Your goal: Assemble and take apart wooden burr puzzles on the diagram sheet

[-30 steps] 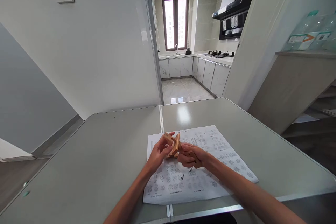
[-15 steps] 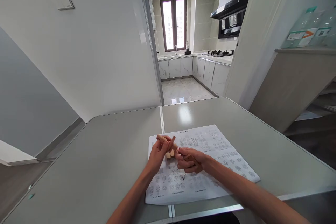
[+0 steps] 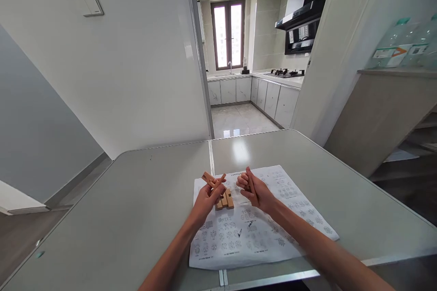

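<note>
My left hand (image 3: 209, 198) is closed on wooden puzzle pieces (image 3: 208, 178); two notched sticks stick out above its fingers, crossing each other. To its right, my right hand (image 3: 256, 191) is curled around another wooden stick (image 3: 251, 185), held nearly upright against the palm. The hands are apart. Between them and slightly lower, several notched wooden blocks (image 3: 228, 200) lie side by side on the printed sheet, partly covered by my left fingers. Under both hands spreads the white instruction sheet (image 3: 239, 254), filled with small line drawings and bearing a few dark pen marks.
The grey folding table (image 3: 136, 218) has a metal seam down its middle. Beyond it a doorway opens on a kitchen with a gas stove (image 3: 287, 72). Plastic bottles (image 3: 392, 45) stand on a ledge at the right.
My right hand has moved away from the left, up and to the right, and turned more upright with its stick. The blocks on the sheet show more now. The view has tilted slightly.
</note>
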Demonstrator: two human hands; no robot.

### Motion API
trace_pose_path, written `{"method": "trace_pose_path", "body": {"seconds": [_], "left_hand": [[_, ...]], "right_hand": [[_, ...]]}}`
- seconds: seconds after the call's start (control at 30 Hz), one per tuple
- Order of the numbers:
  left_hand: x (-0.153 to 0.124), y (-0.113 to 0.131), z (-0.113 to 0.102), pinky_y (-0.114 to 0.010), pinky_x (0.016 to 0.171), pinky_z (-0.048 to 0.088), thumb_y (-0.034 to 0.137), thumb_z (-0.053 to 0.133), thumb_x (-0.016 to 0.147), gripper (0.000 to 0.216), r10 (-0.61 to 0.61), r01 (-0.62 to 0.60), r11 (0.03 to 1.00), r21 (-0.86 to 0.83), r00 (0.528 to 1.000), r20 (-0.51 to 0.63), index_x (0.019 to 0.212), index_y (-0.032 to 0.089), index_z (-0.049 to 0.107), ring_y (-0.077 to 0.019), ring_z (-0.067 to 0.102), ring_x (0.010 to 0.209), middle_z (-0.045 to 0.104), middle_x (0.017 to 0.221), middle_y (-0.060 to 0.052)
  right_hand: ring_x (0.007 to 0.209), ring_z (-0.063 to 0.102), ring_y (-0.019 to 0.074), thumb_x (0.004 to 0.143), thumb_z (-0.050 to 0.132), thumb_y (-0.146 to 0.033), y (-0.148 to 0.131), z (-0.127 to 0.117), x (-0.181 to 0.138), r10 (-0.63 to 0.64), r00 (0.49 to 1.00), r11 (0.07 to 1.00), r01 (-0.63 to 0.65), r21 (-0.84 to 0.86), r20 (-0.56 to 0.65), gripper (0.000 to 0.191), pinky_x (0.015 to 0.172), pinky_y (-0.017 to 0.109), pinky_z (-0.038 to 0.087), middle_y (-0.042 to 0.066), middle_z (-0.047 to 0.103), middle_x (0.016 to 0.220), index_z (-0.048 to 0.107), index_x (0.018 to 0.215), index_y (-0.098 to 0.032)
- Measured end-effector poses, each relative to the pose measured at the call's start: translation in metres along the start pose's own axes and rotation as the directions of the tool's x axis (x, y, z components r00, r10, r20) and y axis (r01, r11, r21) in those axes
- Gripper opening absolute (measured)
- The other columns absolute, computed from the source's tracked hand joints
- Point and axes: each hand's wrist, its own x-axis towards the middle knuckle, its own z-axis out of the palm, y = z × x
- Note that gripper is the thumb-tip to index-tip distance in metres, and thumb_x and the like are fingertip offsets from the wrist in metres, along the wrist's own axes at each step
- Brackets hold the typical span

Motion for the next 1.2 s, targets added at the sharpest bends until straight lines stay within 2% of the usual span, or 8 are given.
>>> {"method": "trace_pose_path", "body": {"seconds": [0.13, 0.4, 0.6, 0.77, 0.9, 1.03, 1.1, 1.2], "left_hand": [[0.0, -0.003, 0.001, -0.024, 0.062, 0.036, 0.057, 0.071, 0.087, 0.051, 0.034, -0.032, 0.989, 0.143, 0.999, -0.012, 0.118, 0.017, 0.071, -0.0128, 0.049, 0.072, 0.061, 0.087, -0.002], [0.003, -0.005, 0.003, -0.023, 0.048, 0.029, 0.061, 0.062, 0.091, 0.051, 0.027, -0.035, 0.997, 0.074, 0.994, 0.102, 0.112, 0.014, 0.061, -0.0052, 0.04, 0.047, 0.07, 0.089, -0.003], [0.0, -0.001, 0.006, -0.024, 0.048, 0.03, 0.061, 0.064, 0.09, 0.049, 0.043, -0.054, 0.995, 0.081, 0.991, 0.124, 0.106, 0.016, 0.06, -0.0051, 0.039, 0.046, 0.068, 0.084, -0.001], [-0.002, -0.001, 0.008, -0.024, 0.049, 0.03, 0.06, 0.063, 0.09, 0.046, 0.012, -0.026, 0.994, 0.107, 0.991, 0.13, 0.101, 0.015, 0.059, -0.0059, 0.038, 0.048, 0.066, 0.082, -0.001], [-0.002, 0.0, 0.008, -0.024, 0.051, 0.031, 0.061, 0.062, 0.091, 0.045, 0.007, -0.021, 0.994, 0.111, 0.992, 0.124, 0.099, 0.016, 0.06, -0.007, 0.037, 0.05, 0.064, 0.079, 0.001], [-0.002, -0.001, 0.007, -0.025, 0.053, 0.033, 0.058, 0.061, 0.093, 0.041, 0.027, -0.045, 0.986, 0.16, 0.993, 0.118, 0.093, 0.017, 0.06, -0.0091, 0.041, 0.053, 0.065, 0.079, -0.001], [-0.002, -0.001, 0.006, -0.025, 0.055, 0.034, 0.057, 0.06, 0.094, 0.039, 0.044, -0.063, 0.983, 0.173, 0.993, 0.112, 0.092, 0.017, 0.06, -0.0107, 0.046, 0.057, 0.066, 0.081, -0.002], [-0.001, -0.002, 0.005, -0.025, 0.058, 0.036, 0.056, 0.06, 0.095, 0.039, 0.043, -0.063, 0.983, 0.171, 0.992, 0.119, 0.093, 0.018, 0.06, -0.0125, 0.051, 0.062, 0.067, 0.082, -0.002]], "right_hand": [[0.042, 0.022, 0.0068, 0.09, 0.07, -0.06, 0.004, -0.007, 0.002, 0.121, 0.992, 0.992, -0.122, -0.045, -0.025, 0.045, 0.028, 0.013, 0.018, -0.009, 0.036, 0.059, 0.051, 0.078, -0.022], [0.053, 0.037, 0.0084, 0.088, 0.078, -0.045, 0.006, 0.0, 0.001, 0.131, 0.988, 0.989, -0.136, -0.058, -0.079, 0.034, 0.038, 0.014, 0.032, -0.005, 0.047, 0.07, 0.054, 0.092, -0.021], [0.054, 0.037, 0.0092, 0.084, 0.071, -0.019, 0.001, 0.004, 0.001, 0.13, 0.991, 0.988, -0.127, 0.088, -0.034, 0.018, 0.045, 0.019, 0.036, -0.005, 0.042, 0.071, 0.054, 0.09, -0.02], [0.06, 0.047, 0.0108, 0.07, 0.062, -0.003, -0.001, 0.005, 0.001, 0.068, 0.997, 0.991, -0.065, 0.116, -0.024, 0.026, 0.057, 0.023, 0.048, -0.004, 0.046, 0.074, 0.053, 0.087, -0.021], [0.078, 0.064, 0.0137, 0.071, 0.062, 0.002, 0.0, 0.005, 0.0, 0.016, 0.999, 0.993, -0.009, 0.121, -0.05, 0.033, 0.074, 0.027, 0.057, 0.0, 0.061, 0.086, 0.057, 0.094, -0.021], [0.114, 0.07, 0.0223, 0.081, 0.071, -0.003, -0.002, 0.008, -0.004, -0.029, 0.998, 0.997, 0.033, 0.076, -0.055, 0.043, 0.094, 0.036, 0.059, 0.011, 0.07, 0.121, 0.056, 0.117, -0.02], [0.12, 0.068, 0.0259, 0.084, 0.076, -0.01, -0.001, 0.008, -0.005, -0.049, 0.997, 0.998, 0.051, 0.034, -0.062, 0.045, 0.089, 0.035, 0.062, 0.014, 0.068, 0.13, 0.054, 0.122, -0.02], [0.096, 0.076, 0.0209, 0.086, 0.079, -0.021, 0.001, 0.001, -0.004, -0.098, 0.981, 0.995, 0.091, -0.052, -0.169, 0.038, 0.05, 0.02, 0.056, 0.012, 0.069, 0.13, 0.054, 0.115, -0.023]]}}
